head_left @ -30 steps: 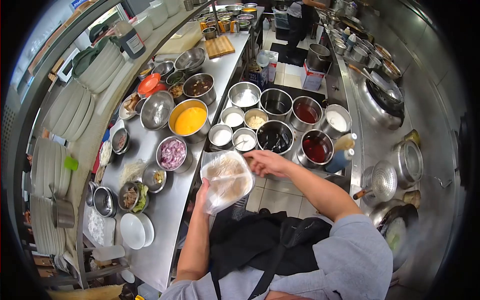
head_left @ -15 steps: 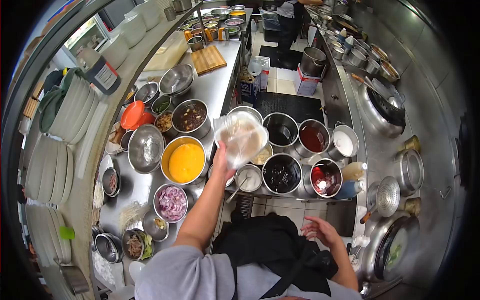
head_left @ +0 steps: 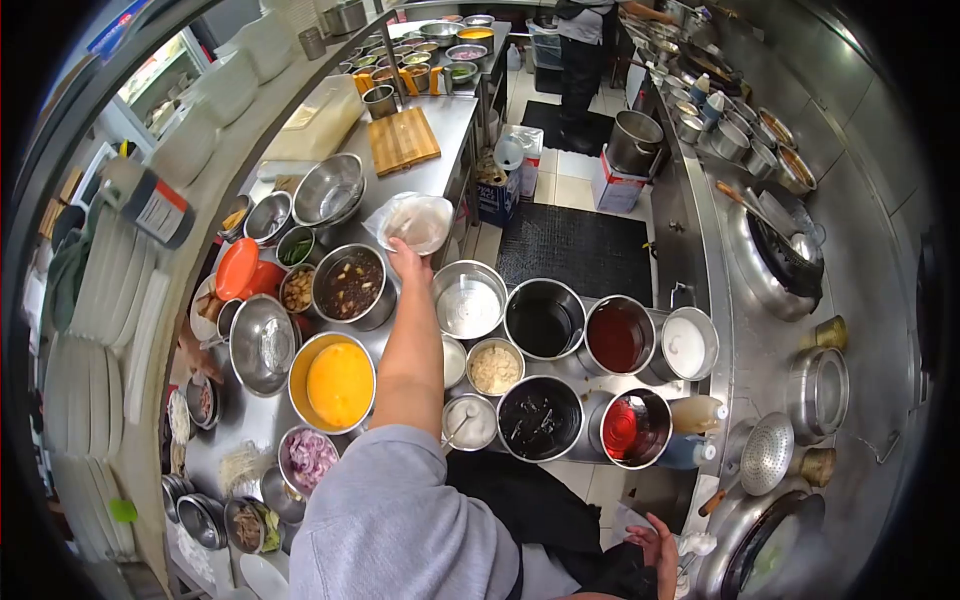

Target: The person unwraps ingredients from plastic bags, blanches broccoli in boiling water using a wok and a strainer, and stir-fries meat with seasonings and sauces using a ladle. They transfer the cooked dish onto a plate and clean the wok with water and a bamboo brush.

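Observation:
My left hand [head_left: 408,262] is stretched out over the left counter and grips a round white bowl [head_left: 415,222] with clear plastic film around it. Just below that hand stand a pot of dark sauce with chunks [head_left: 350,283] and a pot of white powder [head_left: 469,303]. Low on the right, my right hand [head_left: 655,545] is beside my black apron, its fingers loosely bent and apart. A pale, see-through patch shows at those fingertips, and I cannot make out what it is.
Pots of yellow liquid [head_left: 340,385], black liquid [head_left: 541,418] and red sauce [head_left: 617,336] surround my arm. A cutting board [head_left: 403,141] lies farther back. Another person's hand [head_left: 193,358] shows at the left counter edge. A person [head_left: 582,50] stands in the aisle. Woks line the right.
My left hand has carried the wrapped bowl forward and left, from above the pots to the left counter. The right hand has dropped lower, fingers more bent. The view has shifted.

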The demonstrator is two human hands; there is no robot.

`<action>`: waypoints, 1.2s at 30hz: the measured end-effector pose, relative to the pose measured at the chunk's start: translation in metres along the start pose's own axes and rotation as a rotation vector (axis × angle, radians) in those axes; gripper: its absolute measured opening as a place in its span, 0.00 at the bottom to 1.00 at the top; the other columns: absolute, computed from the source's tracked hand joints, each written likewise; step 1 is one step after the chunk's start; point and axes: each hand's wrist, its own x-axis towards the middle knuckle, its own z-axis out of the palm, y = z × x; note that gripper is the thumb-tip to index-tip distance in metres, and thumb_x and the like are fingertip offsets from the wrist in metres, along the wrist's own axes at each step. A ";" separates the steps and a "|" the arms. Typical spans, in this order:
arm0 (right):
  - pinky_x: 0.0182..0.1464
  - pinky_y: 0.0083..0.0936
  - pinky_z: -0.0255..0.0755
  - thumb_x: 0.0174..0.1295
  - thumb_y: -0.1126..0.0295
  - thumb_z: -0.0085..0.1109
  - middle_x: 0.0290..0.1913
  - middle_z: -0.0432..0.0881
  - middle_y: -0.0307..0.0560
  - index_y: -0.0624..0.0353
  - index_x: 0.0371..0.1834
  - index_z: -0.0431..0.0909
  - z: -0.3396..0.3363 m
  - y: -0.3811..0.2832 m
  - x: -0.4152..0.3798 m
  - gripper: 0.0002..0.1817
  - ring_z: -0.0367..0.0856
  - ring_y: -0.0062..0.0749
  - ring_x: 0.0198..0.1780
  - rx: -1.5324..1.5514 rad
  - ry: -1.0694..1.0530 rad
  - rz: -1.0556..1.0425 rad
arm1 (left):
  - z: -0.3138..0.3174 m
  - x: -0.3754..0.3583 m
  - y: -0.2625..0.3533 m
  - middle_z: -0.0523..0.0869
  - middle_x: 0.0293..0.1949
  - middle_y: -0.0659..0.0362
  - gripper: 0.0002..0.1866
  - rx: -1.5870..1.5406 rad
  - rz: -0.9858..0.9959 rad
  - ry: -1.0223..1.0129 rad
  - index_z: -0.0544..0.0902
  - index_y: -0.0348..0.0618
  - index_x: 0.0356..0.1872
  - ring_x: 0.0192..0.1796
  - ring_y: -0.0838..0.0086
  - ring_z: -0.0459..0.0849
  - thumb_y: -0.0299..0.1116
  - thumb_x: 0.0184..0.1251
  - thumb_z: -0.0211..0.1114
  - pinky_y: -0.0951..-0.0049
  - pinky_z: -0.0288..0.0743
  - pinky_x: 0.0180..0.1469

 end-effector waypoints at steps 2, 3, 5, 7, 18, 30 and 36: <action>0.61 0.46 0.73 0.74 0.41 0.40 0.55 0.81 0.64 0.61 0.73 0.61 -0.011 0.019 -0.008 0.37 0.81 0.51 0.55 0.014 0.075 0.044 | 0.002 0.029 -0.006 0.74 0.64 0.55 0.23 0.066 0.035 0.139 0.62 0.56 0.69 0.57 0.58 0.82 0.51 0.80 0.47 0.56 0.87 0.45; 0.59 0.46 0.75 0.73 0.40 0.40 0.54 0.81 0.64 0.61 0.73 0.60 -0.013 0.026 -0.014 0.38 0.82 0.50 0.54 0.016 0.140 0.085 | 0.004 0.041 -0.007 0.74 0.64 0.55 0.23 0.098 0.046 0.208 0.62 0.56 0.70 0.57 0.57 0.82 0.48 0.81 0.46 0.56 0.87 0.44; 0.56 0.45 0.77 0.73 0.40 0.41 0.55 0.80 0.65 0.61 0.73 0.59 -0.002 0.041 -0.035 0.38 0.82 0.49 0.53 0.118 0.261 0.152 | 0.003 0.062 -0.017 0.74 0.64 0.49 0.23 0.060 0.159 0.264 0.64 0.45 0.69 0.59 0.53 0.81 0.44 0.80 0.47 0.55 0.84 0.49; 0.53 0.44 0.79 0.73 0.40 0.41 0.55 0.80 0.64 0.61 0.73 0.59 0.011 0.049 -0.045 0.39 0.83 0.48 0.52 0.272 0.442 0.217 | -0.004 0.090 -0.026 0.75 0.64 0.45 0.23 0.087 0.196 0.327 0.66 0.40 0.68 0.60 0.51 0.80 0.42 0.80 0.48 0.53 0.82 0.53; 0.50 0.40 0.81 0.73 0.40 0.41 0.55 0.80 0.63 0.62 0.72 0.59 0.039 0.071 -0.025 0.38 0.84 0.45 0.49 0.250 0.493 0.227 | 0.007 0.113 -0.017 0.78 0.59 0.36 0.23 0.581 0.160 0.546 0.72 0.32 0.60 0.60 0.43 0.78 0.42 0.77 0.52 0.52 0.71 0.64; 0.60 0.38 0.74 0.70 0.41 0.49 0.57 0.79 0.65 0.65 0.71 0.61 0.020 0.047 -0.022 0.40 0.81 0.46 0.54 0.193 0.383 0.190 | 0.012 0.100 -0.004 0.74 0.60 0.43 0.19 0.399 0.086 0.334 0.65 0.35 0.62 0.51 0.52 0.84 0.33 0.76 0.49 0.54 0.88 0.40; 0.65 0.42 0.68 0.68 0.40 0.51 0.59 0.77 0.67 0.68 0.69 0.65 0.031 -0.001 0.032 0.41 0.79 0.47 0.58 0.061 0.041 0.117 | 0.040 0.060 0.003 0.74 0.58 0.43 0.19 0.294 0.057 0.154 0.65 0.39 0.63 0.49 0.49 0.85 0.31 0.75 0.49 0.49 0.89 0.38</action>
